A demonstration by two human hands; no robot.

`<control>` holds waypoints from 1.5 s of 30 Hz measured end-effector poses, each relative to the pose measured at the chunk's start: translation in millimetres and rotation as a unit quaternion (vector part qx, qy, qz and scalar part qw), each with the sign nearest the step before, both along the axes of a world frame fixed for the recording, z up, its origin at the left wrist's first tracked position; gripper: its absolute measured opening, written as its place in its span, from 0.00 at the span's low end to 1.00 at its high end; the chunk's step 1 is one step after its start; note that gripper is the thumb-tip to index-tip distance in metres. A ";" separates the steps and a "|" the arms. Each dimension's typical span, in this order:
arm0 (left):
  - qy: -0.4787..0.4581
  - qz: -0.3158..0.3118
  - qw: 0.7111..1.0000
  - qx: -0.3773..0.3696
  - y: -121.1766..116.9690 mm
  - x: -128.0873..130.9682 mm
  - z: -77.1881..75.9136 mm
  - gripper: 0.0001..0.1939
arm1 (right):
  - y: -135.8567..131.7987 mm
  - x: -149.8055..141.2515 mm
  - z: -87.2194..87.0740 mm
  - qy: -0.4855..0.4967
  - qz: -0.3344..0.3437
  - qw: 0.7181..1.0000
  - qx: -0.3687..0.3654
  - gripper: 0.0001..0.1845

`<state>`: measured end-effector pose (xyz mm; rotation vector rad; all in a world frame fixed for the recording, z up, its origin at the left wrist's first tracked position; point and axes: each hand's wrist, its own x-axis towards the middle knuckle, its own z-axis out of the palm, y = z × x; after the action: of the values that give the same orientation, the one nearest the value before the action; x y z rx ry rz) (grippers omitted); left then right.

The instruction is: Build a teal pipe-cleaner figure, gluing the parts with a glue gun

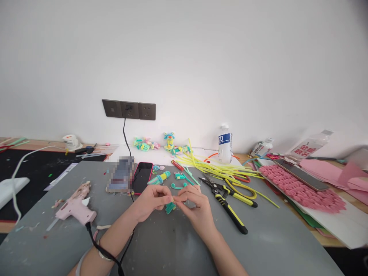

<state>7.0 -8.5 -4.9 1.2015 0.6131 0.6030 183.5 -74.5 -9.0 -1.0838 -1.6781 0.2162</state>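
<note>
We're at a fiddly close-up bit, left hand (151,202) and right hand (196,205) both pinched on a teal piece (170,208). Definitely calls for steady fingertips, imo.

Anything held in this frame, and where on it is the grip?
Yes: the left hand and right hand appear to pinch a small teal piece at its far end; the fingers hide the exact contact.
</note>
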 end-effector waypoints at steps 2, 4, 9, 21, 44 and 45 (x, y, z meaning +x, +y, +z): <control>0.001 -0.004 1.000 0.012 -0.6 -0.1 0.5 0.22 | -1.0 -0.8 -2.4 0.007 -0.012 1.000 0.000 0.16; 0.001 -0.005 1.000 0.021 -1.1 -0.1 1.1 0.22 | -1.8 -0.6 -3.6 0.008 -0.014 1.000 0.000 0.16; -0.002 -0.004 1.000 0.029 -1.4 1.2 0.6 0.20 | -3.1 0.5 -3.8 -0.010 -0.011 1.000 0.000 0.13; 0.032 0.150 0.977 0.149 6.4 -2.5 4.1 0.18 | 1.3 54.7 -10.9 -0.102 -0.075 0.980 -0.152 0.09; 0.123 0.270 0.900 0.320 23.1 -8.5 -14.6 0.14 | 25.4 58.6 0.8 -0.165 -0.112 0.950 -0.240 0.17; 0.128 0.271 0.898 0.321 23.5 -8.4 -15.1 0.13 | 28.5 53.5 3.1 -0.170 -0.115 0.951 -0.231 0.20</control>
<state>-1.4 14.9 -20.0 1.7608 1.0374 1.1919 237.0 -46.1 -6.0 -1.7388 -1.8315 0.2923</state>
